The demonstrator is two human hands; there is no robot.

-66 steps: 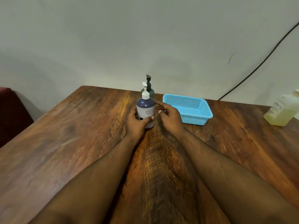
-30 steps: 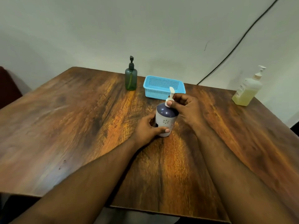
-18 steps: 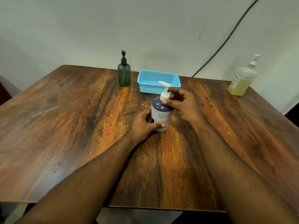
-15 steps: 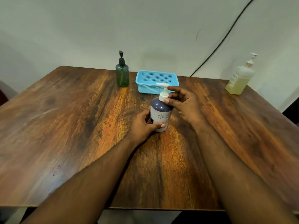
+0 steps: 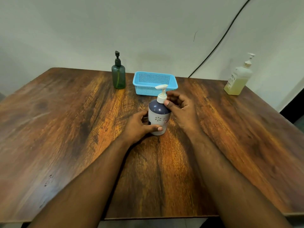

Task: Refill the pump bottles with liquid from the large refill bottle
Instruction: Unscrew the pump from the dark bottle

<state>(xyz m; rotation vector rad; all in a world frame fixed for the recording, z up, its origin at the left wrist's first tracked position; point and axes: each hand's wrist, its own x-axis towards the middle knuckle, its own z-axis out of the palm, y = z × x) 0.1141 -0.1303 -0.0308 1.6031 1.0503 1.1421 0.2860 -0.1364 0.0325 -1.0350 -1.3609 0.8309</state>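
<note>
A white and navy pump bottle [image 5: 158, 116] stands upright mid-table. My left hand [image 5: 139, 127] grips its lower body, thumb across the front. My right hand [image 5: 180, 107] pinches the white pump collar [image 5: 161, 97] at the neck, thumb on the near side and fingers curled behind. The pump head points right. A dark green pump bottle [image 5: 118, 74] stands at the back. The large refill bottle [image 5: 238, 78], holding yellowish liquid and topped with a white pump, stands at the far right corner.
A light blue perforated basket [image 5: 155, 83] sits just behind the held bottle. The wooden table [image 5: 65, 129] spreads wide on both sides. A black cable [image 5: 218, 41] runs down the wall behind the table.
The white and navy bottle was drawn toward me, away from the green bottle. My right hand went to the pump collar and has been turning it; the pump head has swung round.
</note>
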